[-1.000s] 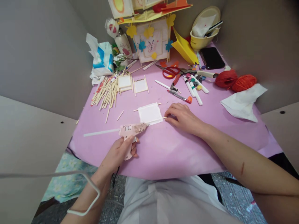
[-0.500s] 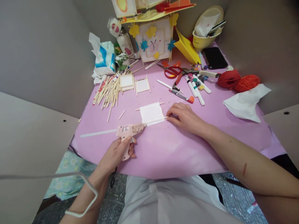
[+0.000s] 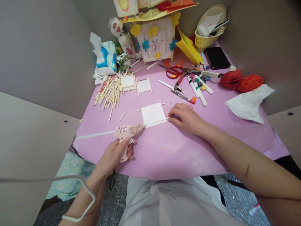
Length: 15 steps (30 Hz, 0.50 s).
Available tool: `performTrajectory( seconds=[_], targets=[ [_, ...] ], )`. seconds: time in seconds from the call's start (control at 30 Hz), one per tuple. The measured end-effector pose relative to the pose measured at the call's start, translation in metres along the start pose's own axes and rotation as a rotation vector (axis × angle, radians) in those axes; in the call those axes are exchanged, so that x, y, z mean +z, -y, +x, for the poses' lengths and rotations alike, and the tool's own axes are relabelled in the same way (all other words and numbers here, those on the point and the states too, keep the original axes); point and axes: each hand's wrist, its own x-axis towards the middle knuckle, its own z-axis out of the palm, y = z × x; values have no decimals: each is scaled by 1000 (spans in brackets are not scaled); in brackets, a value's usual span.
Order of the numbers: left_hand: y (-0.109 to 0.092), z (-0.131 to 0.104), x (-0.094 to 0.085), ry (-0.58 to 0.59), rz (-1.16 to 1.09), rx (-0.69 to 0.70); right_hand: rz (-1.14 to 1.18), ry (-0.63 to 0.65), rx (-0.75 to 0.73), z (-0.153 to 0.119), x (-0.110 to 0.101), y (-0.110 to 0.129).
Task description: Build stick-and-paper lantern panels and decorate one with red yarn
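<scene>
My left hand (image 3: 117, 152) is wrapped round the handle of a pink hot glue gun (image 3: 122, 133). A long glue stick (image 3: 95, 135) sticks out of its back, and its nozzle is at the lower left corner of a white paper panel (image 3: 154, 114). Thin wooden sticks run along the panel's upper and lower edges. At the right, my right hand (image 3: 184, 117) pinches the end of the lower wooden stick (image 3: 167, 118) between thumb and fingers. The panel lies flat on the pink table cover (image 3: 178, 150).
Loose wooden sticks (image 3: 109, 94) lie in a pile beside two small framed panels (image 3: 143, 85). Behind stands a decorated stick-and-paper model (image 3: 155, 40). Red-handled scissors (image 3: 175, 72), markers (image 3: 196, 89), red yarn balls (image 3: 241, 80), a phone (image 3: 216, 58) and a tissue pack (image 3: 107, 58) lie around.
The glue gun in my left hand has shifted slightly left, its nozzle drawn back along the panel's lower edge to the corner. My right hand keeps its pinch on the stick.
</scene>
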Motion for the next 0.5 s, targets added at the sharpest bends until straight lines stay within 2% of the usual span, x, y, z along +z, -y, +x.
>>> performTrajectory(
  seconds=[0.5],
  targets=[
    [3, 2, -3, 20, 42, 4, 2, 4, 5, 0, -1, 0]
  ],
)
